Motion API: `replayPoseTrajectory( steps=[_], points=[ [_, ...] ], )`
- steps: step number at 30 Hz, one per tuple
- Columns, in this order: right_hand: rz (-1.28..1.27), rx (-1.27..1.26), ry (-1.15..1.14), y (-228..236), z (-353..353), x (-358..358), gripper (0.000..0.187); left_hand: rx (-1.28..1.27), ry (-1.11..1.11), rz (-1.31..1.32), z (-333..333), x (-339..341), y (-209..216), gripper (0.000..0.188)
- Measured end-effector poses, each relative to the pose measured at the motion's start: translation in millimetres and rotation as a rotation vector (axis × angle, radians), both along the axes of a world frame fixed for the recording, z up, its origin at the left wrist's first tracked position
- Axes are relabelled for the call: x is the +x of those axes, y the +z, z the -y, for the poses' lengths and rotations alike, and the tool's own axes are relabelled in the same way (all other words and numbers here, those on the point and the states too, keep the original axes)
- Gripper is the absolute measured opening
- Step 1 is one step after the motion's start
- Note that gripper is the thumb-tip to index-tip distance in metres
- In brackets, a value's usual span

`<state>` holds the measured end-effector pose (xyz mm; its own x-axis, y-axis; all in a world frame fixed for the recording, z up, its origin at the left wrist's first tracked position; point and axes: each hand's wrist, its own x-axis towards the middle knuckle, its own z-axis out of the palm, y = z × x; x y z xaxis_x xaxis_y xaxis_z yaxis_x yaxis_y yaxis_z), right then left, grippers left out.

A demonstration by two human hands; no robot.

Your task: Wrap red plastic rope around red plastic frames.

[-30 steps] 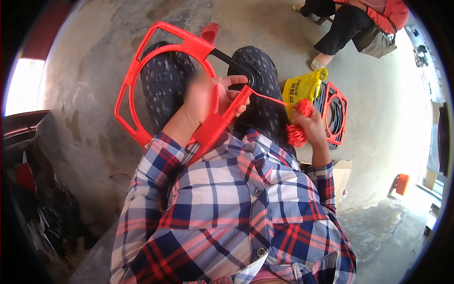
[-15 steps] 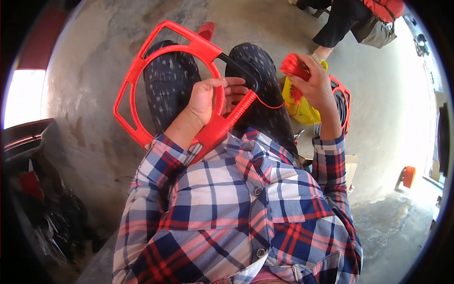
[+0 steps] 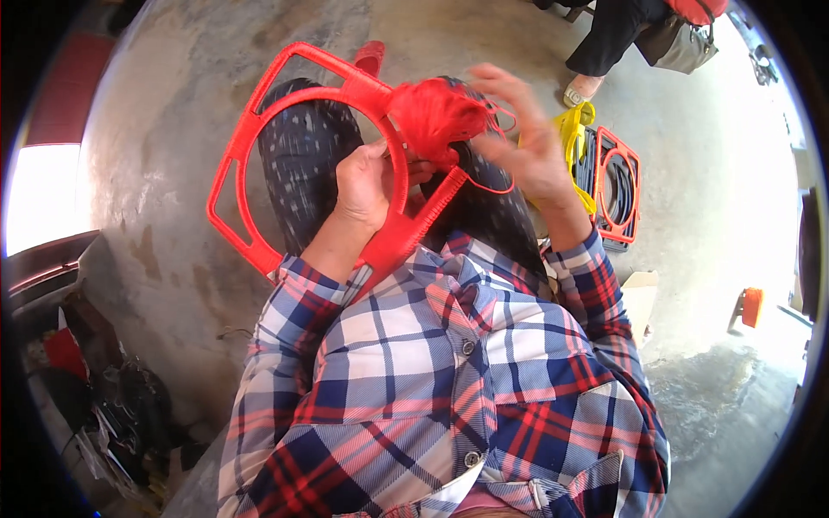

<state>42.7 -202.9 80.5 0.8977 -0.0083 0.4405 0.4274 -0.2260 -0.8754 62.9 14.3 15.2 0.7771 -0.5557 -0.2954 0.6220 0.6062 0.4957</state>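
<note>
Yellow bag (image 3: 571,129) at 2 o'clock from view centre, creased, plastic-looking; contents don't show on my feed. Just right of it, frame stack (image 3: 617,186): red piece on top, dark stuff under it. Further out, same hour: grey handbag (image 3: 680,47) beside a person's leg (image 3: 598,53), contents hidden.

Red frame (image 3: 364,89) at 10 to 11, over the lap: round opening inside an angular outline, ribbed wrapping. Left hand (image 3: 363,183) at 11, fingers curled loosely round the ring's right side, tips partly hidden. Red cord bundle (image 3: 436,112) at 12, stringy, motion-blurred, by the frame's upper right. Right hand (image 3: 527,147) at 1, blurred, fingers spread wide; I can't tell if they touch the bundle. Thin strand curves off the lower bar's end toward 1.

Trousers (image 3: 302,147): dark, pale flecks. Shirt (image 3: 389,345): plaid. Floor (image 3: 484,43): smooth, stained, concrete-like.
</note>
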Motion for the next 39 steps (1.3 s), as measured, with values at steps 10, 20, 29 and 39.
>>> replayPoseTrajectory(
  steps=[10, 20, 29, 39],
  points=[
    [-0.076, -0.551, 0.010, -61.2, 11.0, -14.0, 0.041, -0.146, -0.150, -0.145, 1.9, 6.5, -8.5, 0.053],
    [-0.316, 0.257, -0.117, -58.5, 31.8, -33.0, 0.026, -0.189, -0.177, -0.116, -3.0, 7.4, -10.2, 0.049],
    [-0.562, 0.545, -0.073, -46.1, 15.8, -36.4, 0.042, -0.322, -0.268, -0.162, 0.3, 4.7, -3.1, 0.046],
    [-0.656, 1.444, 0.053, -40.9, 4.9, -21.6, 0.032, -0.333, -0.291, -0.102, 4.3, 7.0, -1.1, 0.058]
  ],
)
